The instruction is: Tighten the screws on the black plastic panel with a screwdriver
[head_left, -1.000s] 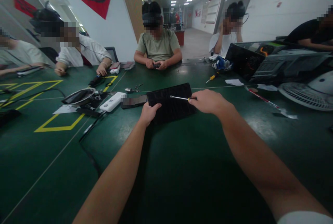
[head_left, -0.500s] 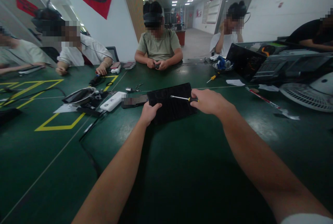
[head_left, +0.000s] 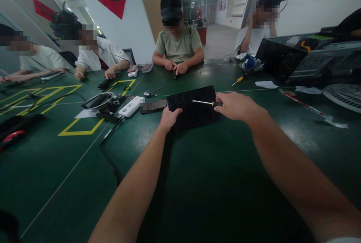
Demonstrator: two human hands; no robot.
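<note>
My left hand [head_left: 169, 119] is closed on the left edge of a flat black rectangular panel [head_left: 194, 117], its thumb lying over the front face. The panel is tilted above the green table, and its exact kind cannot be made out. In my right hand [head_left: 234, 105], a screwdriver [head_left: 204, 102] with a black and yellow handle points left, its metal shaft crossing in front of the panel. Whether the tip touches the panel is unclear. Just left of the panel lies a dark phone-like object [head_left: 155, 106], partly blurred out.
A white power bank [head_left: 131, 107] and a round metal-rimmed part [head_left: 98, 101] lie to the left. A second screwdriver [head_left: 239, 80], a computer case [head_left: 318, 60] and a white fan [head_left: 344, 96] are on the right. Several people sit around the table [head_left: 208, 175].
The whole view has shifted, so things appear further right. My hands keep the same hold on panel and screwdriver. The person opposite has moved the small dark object in their hands slightly.
</note>
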